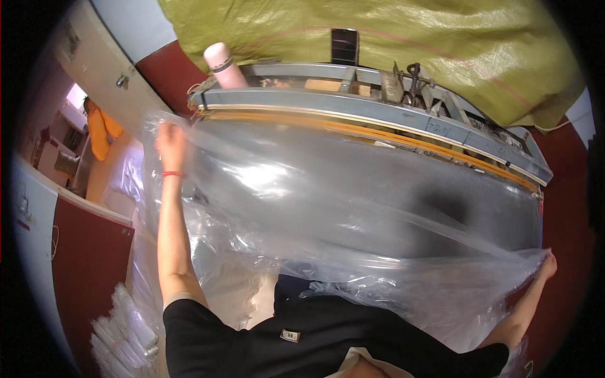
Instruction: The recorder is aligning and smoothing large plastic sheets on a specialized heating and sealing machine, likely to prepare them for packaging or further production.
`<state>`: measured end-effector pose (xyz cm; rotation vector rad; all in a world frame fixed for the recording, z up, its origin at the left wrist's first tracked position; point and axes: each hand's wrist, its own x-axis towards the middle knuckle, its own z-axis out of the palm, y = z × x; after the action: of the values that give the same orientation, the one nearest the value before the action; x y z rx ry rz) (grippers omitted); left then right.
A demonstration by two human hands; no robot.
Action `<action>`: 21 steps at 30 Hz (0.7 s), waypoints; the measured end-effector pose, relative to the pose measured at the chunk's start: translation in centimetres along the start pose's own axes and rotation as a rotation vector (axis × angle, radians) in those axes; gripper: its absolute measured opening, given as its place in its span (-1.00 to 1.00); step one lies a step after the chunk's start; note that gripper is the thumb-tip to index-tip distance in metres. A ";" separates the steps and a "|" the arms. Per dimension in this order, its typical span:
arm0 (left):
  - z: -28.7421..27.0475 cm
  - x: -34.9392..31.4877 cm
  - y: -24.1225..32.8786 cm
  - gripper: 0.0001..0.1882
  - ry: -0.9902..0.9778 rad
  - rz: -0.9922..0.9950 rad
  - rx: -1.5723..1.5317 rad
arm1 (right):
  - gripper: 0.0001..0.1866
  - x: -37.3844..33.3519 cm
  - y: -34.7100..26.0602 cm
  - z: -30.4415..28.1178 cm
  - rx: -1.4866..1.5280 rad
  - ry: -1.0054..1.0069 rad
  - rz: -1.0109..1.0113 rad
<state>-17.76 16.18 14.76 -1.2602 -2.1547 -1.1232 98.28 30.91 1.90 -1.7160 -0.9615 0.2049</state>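
A wide sheet of clear plastic film (pixel 372 214) stretches between my two arms, over a dark flat work surface (pixel 491 195). At the sheet's far left corner my left hand (pixel 170 146), with a red band at the wrist, is closed on the film; motion blurs it somewhat. My right hand (pixel 549 264), lower and far out to the right, grips the opposite edge in its closed fingers. Loose folds of the film hang down in front of my body.
Behind the surface runs a grey metal frame (pixel 283 97) with orange strips along it. A pink bottle (pixel 225 66), a phone (pixel 344 47) and a metal clamp (pixel 413 85) are there. Bundled plastic (pixel 126 331) lies lower left. Beyond the open door (pixel 104 57) is a person in orange (pixel 99 129).
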 end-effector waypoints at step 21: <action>7.4 -15.6 31.4 -0.65 -1.180 -0.066 -0.996 | -0.72 -9.6 -13.1 11.6 -0.997 0.193 0.080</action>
<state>17.56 22.24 13.67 -2.8621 -2.3282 -1.8952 78.95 33.63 5.78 -2.6125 -0.9024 -0.4673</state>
